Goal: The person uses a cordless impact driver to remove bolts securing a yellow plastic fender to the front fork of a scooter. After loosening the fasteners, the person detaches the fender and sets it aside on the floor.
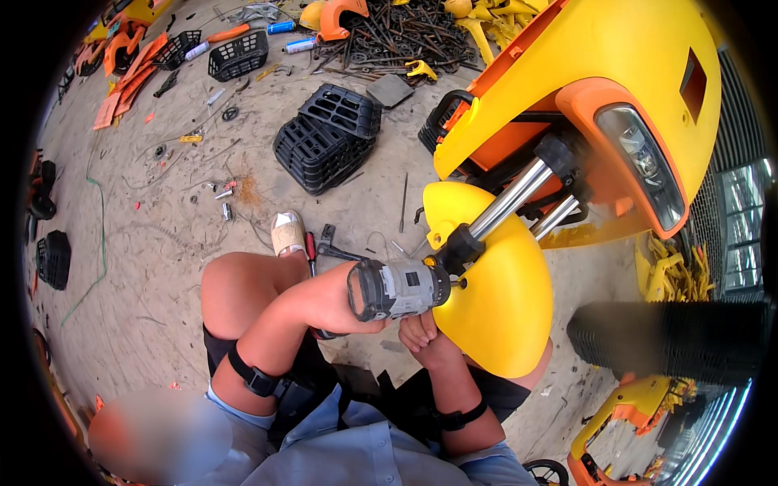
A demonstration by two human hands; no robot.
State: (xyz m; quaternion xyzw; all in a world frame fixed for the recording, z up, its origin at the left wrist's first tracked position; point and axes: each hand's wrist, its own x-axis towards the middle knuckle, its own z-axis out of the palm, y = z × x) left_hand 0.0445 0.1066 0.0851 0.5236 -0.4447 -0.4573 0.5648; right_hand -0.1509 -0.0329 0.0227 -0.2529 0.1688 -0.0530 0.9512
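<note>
The left hand grips the drill; the right hand curls below, pinching what I can't tell. A tilted drill could slip and scratch the yellow mudguard beside the hands.

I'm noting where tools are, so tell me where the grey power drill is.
In the head view, the grey power drill is just below the centre, in the left hand, its front end beside the yellow fender.
</note>
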